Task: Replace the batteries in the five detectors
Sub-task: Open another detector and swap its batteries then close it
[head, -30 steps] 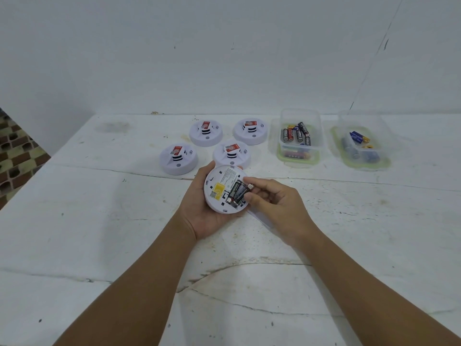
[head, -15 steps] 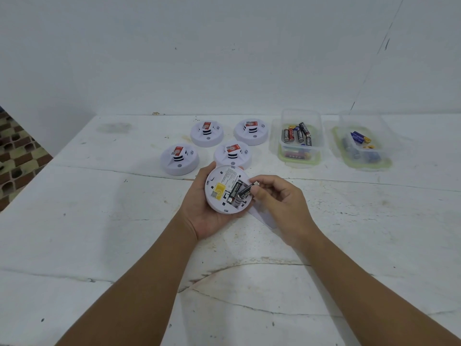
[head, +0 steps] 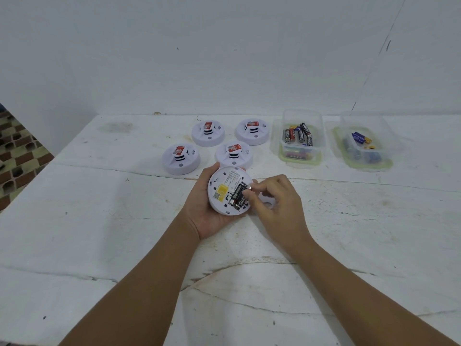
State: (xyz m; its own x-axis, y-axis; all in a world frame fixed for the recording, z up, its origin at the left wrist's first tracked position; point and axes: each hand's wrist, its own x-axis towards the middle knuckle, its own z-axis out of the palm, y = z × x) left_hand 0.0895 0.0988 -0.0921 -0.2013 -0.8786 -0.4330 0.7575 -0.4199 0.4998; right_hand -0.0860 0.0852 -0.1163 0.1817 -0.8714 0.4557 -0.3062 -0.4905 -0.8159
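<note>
My left hand point(head: 207, 216) cups a round white detector point(head: 224, 189) turned back side up, its battery bay uncovered with black batteries inside. My right hand point(head: 274, 203) pinches the top end of one black battery point(head: 240, 193) in that bay. Several other white detectors sit face up behind: one at the left point(head: 180, 159), one in the middle point(head: 234, 154), two farther back point(head: 208, 133) point(head: 252, 131).
A clear tub point(head: 303, 138) holding several black and red batteries stands right of the detectors. A second clear tub point(head: 363, 146) with blue and yellow batteries is farther right. The white table point(head: 99, 233) ends at the left, above patterned floor tiles point(head: 17, 156).
My right hand's fingertips have shifted slightly on the battery at the bay's right side, and its near end now lies lower in the bay. The left hand keeps holding the detector.
</note>
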